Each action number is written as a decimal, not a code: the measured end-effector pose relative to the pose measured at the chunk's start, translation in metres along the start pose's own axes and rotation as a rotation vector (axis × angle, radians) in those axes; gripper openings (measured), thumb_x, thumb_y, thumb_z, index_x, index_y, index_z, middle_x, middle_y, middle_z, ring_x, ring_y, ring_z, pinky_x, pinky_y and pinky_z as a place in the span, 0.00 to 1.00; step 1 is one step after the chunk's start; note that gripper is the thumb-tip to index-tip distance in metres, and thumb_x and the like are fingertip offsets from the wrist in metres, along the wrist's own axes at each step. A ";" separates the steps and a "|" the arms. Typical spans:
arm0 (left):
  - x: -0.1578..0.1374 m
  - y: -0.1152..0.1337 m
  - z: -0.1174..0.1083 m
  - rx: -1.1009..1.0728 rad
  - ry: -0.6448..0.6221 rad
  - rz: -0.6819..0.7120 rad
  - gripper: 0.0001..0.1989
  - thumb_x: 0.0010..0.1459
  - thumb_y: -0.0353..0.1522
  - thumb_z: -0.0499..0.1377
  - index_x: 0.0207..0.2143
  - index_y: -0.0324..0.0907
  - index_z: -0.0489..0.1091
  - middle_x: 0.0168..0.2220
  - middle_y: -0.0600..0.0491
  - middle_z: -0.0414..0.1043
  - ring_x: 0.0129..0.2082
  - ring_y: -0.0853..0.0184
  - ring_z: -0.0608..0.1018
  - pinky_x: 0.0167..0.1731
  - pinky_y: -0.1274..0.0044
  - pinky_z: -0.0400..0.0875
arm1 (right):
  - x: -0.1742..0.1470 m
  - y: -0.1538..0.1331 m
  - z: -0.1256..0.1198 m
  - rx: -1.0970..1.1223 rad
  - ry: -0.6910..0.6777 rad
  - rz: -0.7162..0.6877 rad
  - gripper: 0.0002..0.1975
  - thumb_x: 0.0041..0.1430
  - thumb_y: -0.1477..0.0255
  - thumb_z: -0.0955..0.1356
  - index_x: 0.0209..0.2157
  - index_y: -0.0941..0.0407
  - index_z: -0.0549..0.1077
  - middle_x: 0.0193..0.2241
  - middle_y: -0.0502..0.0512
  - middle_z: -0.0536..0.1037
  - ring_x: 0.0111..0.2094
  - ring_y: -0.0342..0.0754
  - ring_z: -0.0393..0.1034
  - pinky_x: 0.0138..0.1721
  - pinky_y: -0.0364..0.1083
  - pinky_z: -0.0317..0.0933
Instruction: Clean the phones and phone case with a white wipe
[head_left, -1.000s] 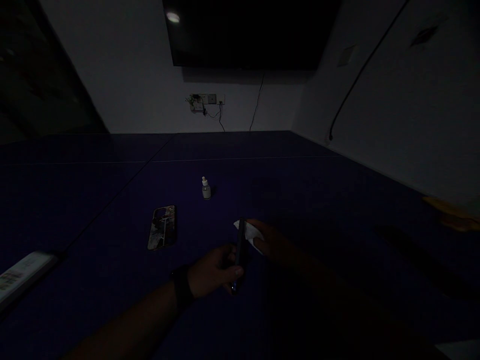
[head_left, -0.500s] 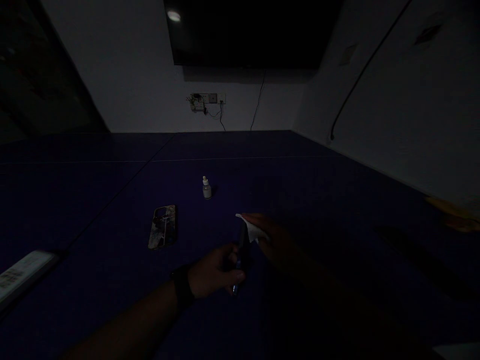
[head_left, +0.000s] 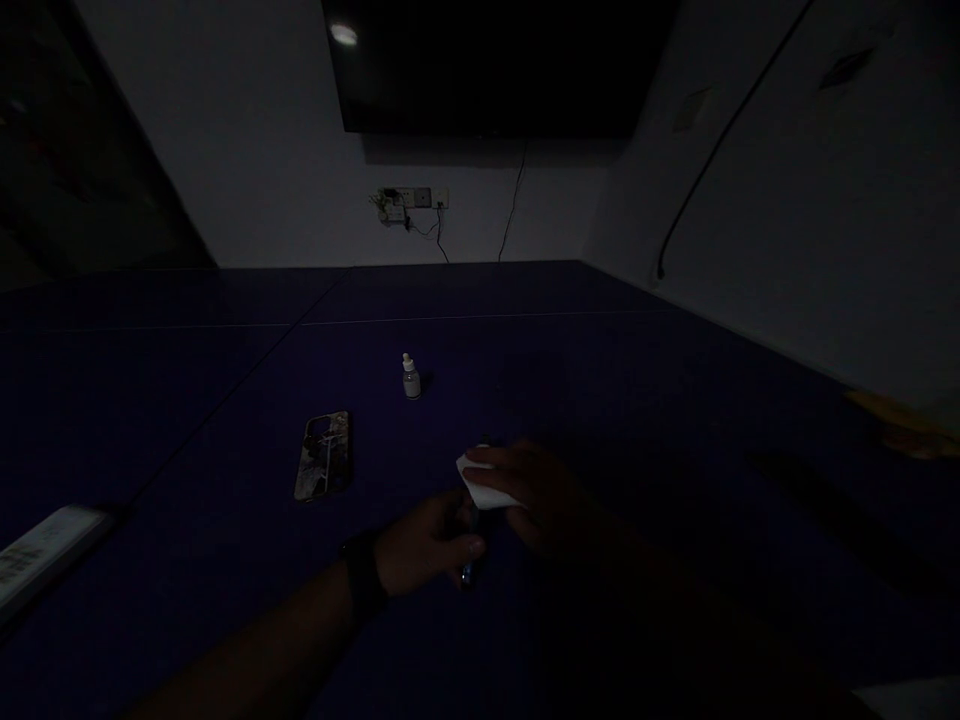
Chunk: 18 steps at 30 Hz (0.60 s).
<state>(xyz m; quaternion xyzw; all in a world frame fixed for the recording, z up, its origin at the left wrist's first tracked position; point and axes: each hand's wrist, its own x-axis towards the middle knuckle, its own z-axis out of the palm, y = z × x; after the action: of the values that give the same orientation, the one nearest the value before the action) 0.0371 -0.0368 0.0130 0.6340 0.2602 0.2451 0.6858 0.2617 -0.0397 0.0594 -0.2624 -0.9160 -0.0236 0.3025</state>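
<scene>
1. Dimly lit room; the dark blue table (head_left: 675,400) fills the view. Left hand (head_left: 424,545), a dark band at its wrist, has its grip closed round the lower end of a dark phone (head_left: 471,545) held on edge, just above the table toward its near side.
2. Right hand (head_left: 536,490) pinches a white wipe (head_left: 484,485) and presses it against the phone's upper part; the fingers are curled over the cloth, not spread.
3. Judgement: wiping goes best with the left hand holding the phone steady by its edges, thumb kept off the face being cleaned, so the cloth can travel the whole length.
4. Judgement: a flat fold of the wipe under several fingers spreads pressure better than a bunched corner; strokes should run one way.
5. Judgement: held on edge the phone could twist under side pressure, so bracing its lower end on the table would help.
6. Nearby: a small dropper bottle (head_left: 410,378) stands upright farther back, well apart; a patterned phone case (head_left: 324,455) lies flat to the left; a pale flat object (head_left: 45,555) sits at the left edge, too dark to identify.
</scene>
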 end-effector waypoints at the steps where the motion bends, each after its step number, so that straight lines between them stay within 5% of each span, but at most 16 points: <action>1: 0.000 0.001 0.000 -0.002 -0.006 -0.009 0.38 0.49 0.59 0.65 0.46 0.36 0.66 0.31 0.54 0.67 0.25 0.72 0.71 0.24 0.80 0.69 | -0.001 0.002 0.002 0.014 0.020 0.063 0.31 0.54 0.82 0.60 0.61 0.55 0.66 0.60 0.61 0.71 0.58 0.52 0.68 0.55 0.55 0.63; 9: 0.000 0.014 0.004 -0.012 -0.037 -0.029 0.37 0.48 0.61 0.63 0.42 0.37 0.66 0.29 0.54 0.69 0.24 0.72 0.72 0.22 0.80 0.68 | 0.000 0.010 0.019 0.336 0.164 0.373 0.35 0.52 0.82 0.61 0.62 0.50 0.65 0.60 0.58 0.71 0.61 0.54 0.65 0.62 0.58 0.60; 14: 0.000 0.013 0.004 -0.020 -0.009 -0.043 0.40 0.45 0.62 0.65 0.43 0.37 0.65 0.31 0.54 0.67 0.26 0.71 0.72 0.23 0.79 0.70 | 0.001 0.010 0.021 0.505 0.068 0.701 0.32 0.51 0.79 0.62 0.60 0.53 0.69 0.58 0.59 0.74 0.57 0.57 0.69 0.61 0.61 0.61; 18: 0.000 0.010 0.004 -0.014 -0.016 -0.043 0.39 0.47 0.61 0.64 0.44 0.37 0.65 0.31 0.55 0.67 0.25 0.71 0.72 0.23 0.79 0.70 | -0.005 0.018 0.026 0.481 -0.013 0.685 0.30 0.53 0.76 0.63 0.60 0.54 0.68 0.55 0.61 0.76 0.54 0.57 0.72 0.57 0.60 0.65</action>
<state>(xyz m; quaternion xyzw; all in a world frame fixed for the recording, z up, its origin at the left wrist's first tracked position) 0.0394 -0.0390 0.0235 0.6254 0.2664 0.2271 0.6974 0.2603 -0.0212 0.0334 -0.4740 -0.7570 0.2945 0.3398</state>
